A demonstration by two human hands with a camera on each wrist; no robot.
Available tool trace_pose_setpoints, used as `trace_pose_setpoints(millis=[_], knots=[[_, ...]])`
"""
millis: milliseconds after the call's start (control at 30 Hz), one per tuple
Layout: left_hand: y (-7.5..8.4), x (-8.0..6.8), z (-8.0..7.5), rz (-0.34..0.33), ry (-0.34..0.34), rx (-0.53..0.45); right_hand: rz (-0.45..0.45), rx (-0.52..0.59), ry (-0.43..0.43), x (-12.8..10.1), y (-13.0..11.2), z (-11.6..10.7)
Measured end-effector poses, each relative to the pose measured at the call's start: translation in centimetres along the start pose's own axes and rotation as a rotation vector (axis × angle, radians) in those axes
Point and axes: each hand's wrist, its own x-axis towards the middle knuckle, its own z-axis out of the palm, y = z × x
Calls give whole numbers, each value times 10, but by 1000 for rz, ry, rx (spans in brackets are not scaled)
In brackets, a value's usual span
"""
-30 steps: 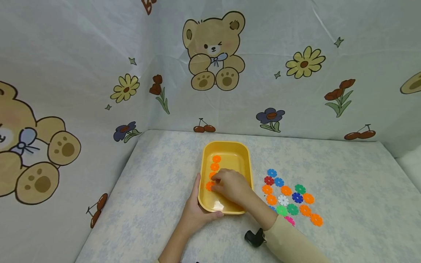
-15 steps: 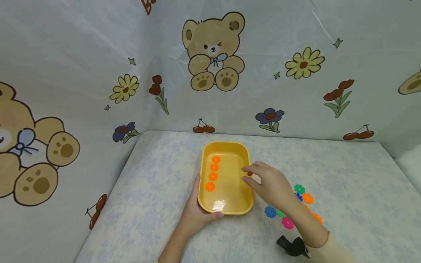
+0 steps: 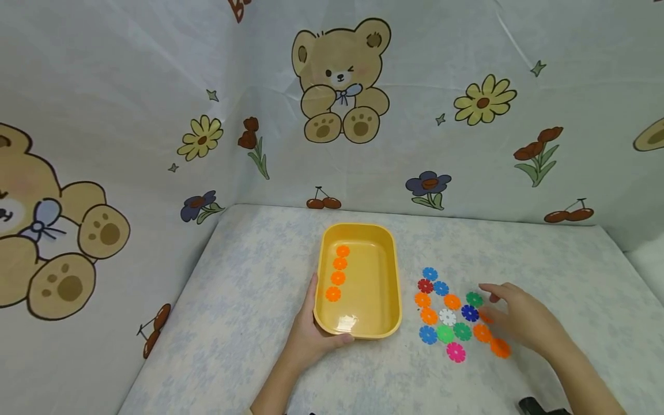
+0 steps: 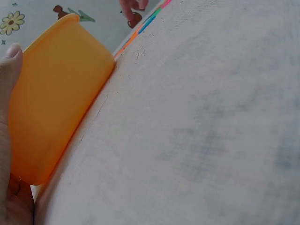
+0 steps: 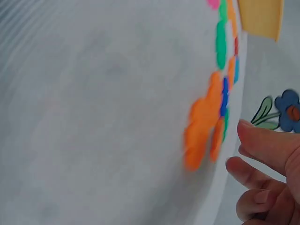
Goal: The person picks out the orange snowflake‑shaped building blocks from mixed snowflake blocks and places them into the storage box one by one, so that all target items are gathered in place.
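Centre of the frame, the yellow rectangular plastic tray (image 3: 386, 271) sits on the pale patterned table (image 3: 249, 300), with four orange flower-shaped plastic discs (image 3: 338, 271) lined up along its left inside. The left hand (image 3: 311, 337) grips the tray's near left corner, thumb curled over the rim. Just right of the tray lies a cluster of multicoloured flower-shaped discs (image 3: 447, 317). The right hand (image 3: 524, 323) hovers at the cluster's right edge, fingers (image 3: 490, 288) loosely spread and holding nothing, just above an orange disc (image 3: 482, 332).
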Motion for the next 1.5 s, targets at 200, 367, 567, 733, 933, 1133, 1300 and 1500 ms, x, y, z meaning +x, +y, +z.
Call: trace_pose_setpoints(millis=[200, 367, 567, 733, 933, 1133, 1300, 1500], knots=[[0, 0, 0, 6, -2, 10, -13, 10, -31, 1, 27, 7], [0, 0, -1, 16, 1, 24, -35, 31, 34, -3, 31, 13], [0, -1, 0, 5, 4, 26, -56, 41, 47, -5, 32, 16], [0, -1, 0, 3, 3, 11, -55, 64, 17, -7, 35, 15], [0, -1, 0, 9, -8, 7, -41, 82, 18, -6, 37, 16], [0, -1, 0, 7, -7, 1, -21, 106, 5, -5, 36, 16], [1, -1, 0, -6, 0, -22, -23, 100, 13, -6, 35, 17], [2, -2, 0, -5, 3, -9, 41, 97, 7, -8, 35, 12]])
